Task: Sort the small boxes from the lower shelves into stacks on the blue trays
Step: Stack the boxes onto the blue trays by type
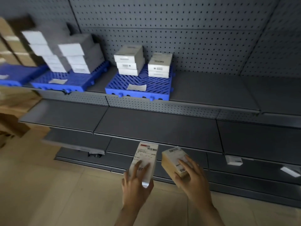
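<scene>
My left hand (pixel 136 181) grips a white box (pixel 144 162); my right hand (pixel 190 175) grips a tan box (pixel 174 160) just beside it. The tray (pixel 138 88) lies well above and ahead. Carrying both at once, I could let one slip or knock the stacks (pixel 128 60).

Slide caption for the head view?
Left hand holds a white box, right hand a brown box, below the blue trays.

A grey perforated back panel (pixel 195 30) rises behind the shelves (pixel 154 124). Blurred brown cartons (pixel 11 111) stand piled past the shelves' left end. Pale beige floor tiles (pixel 57 193) lie in front.
</scene>
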